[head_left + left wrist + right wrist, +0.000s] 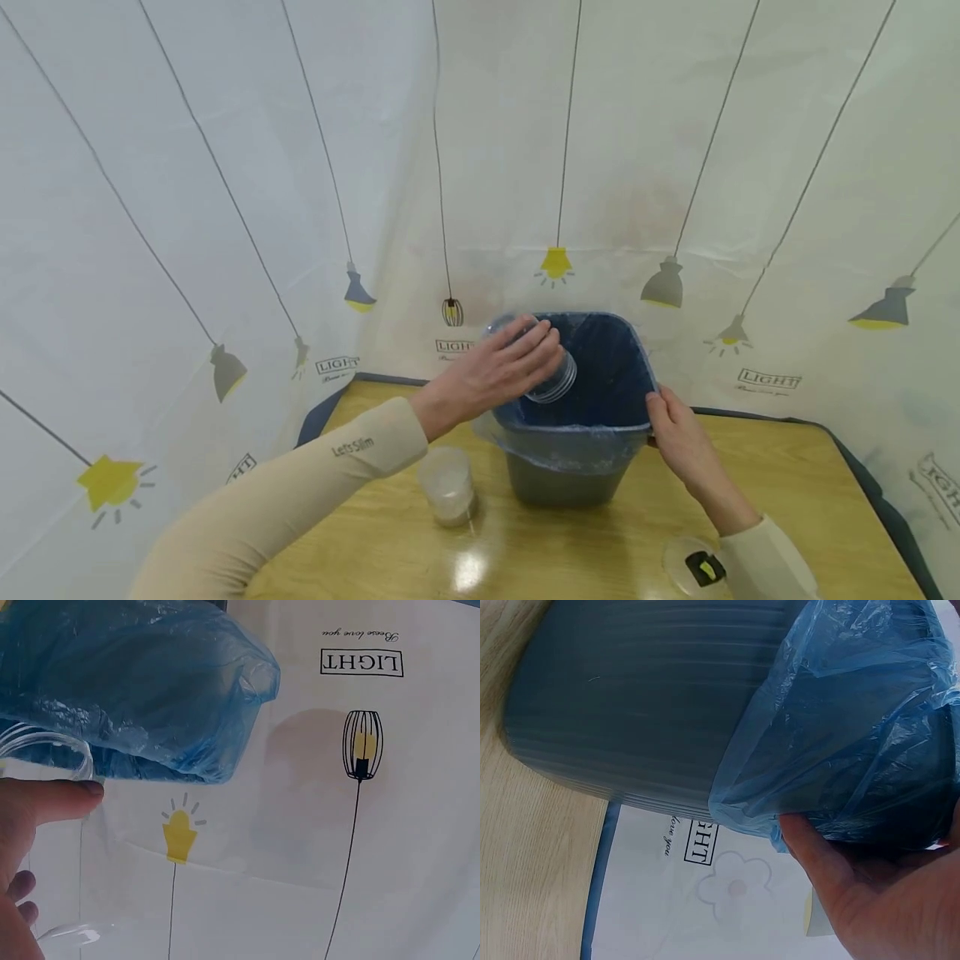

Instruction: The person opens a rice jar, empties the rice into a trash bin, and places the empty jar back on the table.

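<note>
Gripping a clear jar (557, 385) from above, the left hand (510, 365) had its fingers curled round the wall, with the vessel tilted and its ridged mouth pointing down and to the right, over the hollow of a dark bin (567, 483). That bin stood upright on a wooden table (360, 533), lined with a thin blue bag (840, 742) whose edge was folded over the rim and hung loosely down the outside. At the bin's right side the right hand (686, 442) held the rim, thumb pressed on the bag. To the left of the bin, near it but apart, stood a clear cup (447, 492); I could not tell what its cloudy lower part was. Close to the right sleeve (772, 562) lay a clear round disc (678, 562), with a small black and yellow-green piece (707, 569) on it or above it, which of the two I could not tell. Behind everything hung a pale sheet (502, 125) printed with hanging lamps and the word LIGHT.
</note>
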Tool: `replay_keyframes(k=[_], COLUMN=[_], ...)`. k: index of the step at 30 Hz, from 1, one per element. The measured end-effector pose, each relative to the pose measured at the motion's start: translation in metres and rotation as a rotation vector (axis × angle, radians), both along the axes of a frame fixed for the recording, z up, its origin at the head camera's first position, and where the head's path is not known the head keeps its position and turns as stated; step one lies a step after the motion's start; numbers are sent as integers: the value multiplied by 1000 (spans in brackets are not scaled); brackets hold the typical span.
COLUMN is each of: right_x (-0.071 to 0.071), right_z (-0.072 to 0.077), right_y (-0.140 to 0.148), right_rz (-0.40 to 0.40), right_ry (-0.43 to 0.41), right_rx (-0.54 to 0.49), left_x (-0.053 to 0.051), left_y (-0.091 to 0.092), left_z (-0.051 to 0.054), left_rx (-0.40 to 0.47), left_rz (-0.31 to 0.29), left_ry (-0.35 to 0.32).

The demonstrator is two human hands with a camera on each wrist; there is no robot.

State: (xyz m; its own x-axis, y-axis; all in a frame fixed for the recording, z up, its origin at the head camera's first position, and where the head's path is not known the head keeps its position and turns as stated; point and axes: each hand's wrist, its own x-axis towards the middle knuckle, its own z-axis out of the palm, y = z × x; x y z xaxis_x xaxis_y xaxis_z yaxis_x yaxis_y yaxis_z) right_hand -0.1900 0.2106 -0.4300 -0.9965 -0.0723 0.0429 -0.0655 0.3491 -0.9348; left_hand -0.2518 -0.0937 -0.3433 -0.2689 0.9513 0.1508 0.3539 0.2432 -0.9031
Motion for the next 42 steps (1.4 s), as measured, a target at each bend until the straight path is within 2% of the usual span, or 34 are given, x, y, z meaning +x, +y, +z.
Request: replay_keyframes(k=[4, 9, 16, 18, 22, 24, 26, 28, 31, 35, 38, 42], right_x=[1, 2, 2, 2, 4, 4, 4, 4, 4, 4, 3, 2], right_z=[-1, 0, 0, 0, 1, 2, 2, 2, 0, -1, -1, 1], right_y=[-1, 0, -1, -2, -3, -3, -2, -1, 0, 0, -1, -2], right_rz=[8, -2, -3, -1, 1, -3, -7, -5, -2, 5, 5, -3], right_ry=[15, 12, 12, 12, 7, 2, 1, 0, -3, 0, 10, 24], right_rx=[-8, 12, 21, 15, 20, 24, 25, 22, 18, 11, 8, 12], left_x=[-1, 0, 0, 0, 1, 1, -1, -3, -4, -2, 4, 14], left_y=[-4, -1, -6, -9, -15, -16, -17, -17, -20, -29, -37, -47], left_z=[-2, -6, -6, -7, -8, -6, -3, -1, -6, -21, -31, -40], left_rx=[27, 17, 61, 71, 92, 140, 227, 352, 629, 1013, 1212, 1460], left_rz=[-39, -82, -47, -39, -43, -49, -50, -55, -95, -197, -225, -226], left_ry=[48, 22, -102, -117, -101, -88, -107, -174, -391, -658, -757, -840])
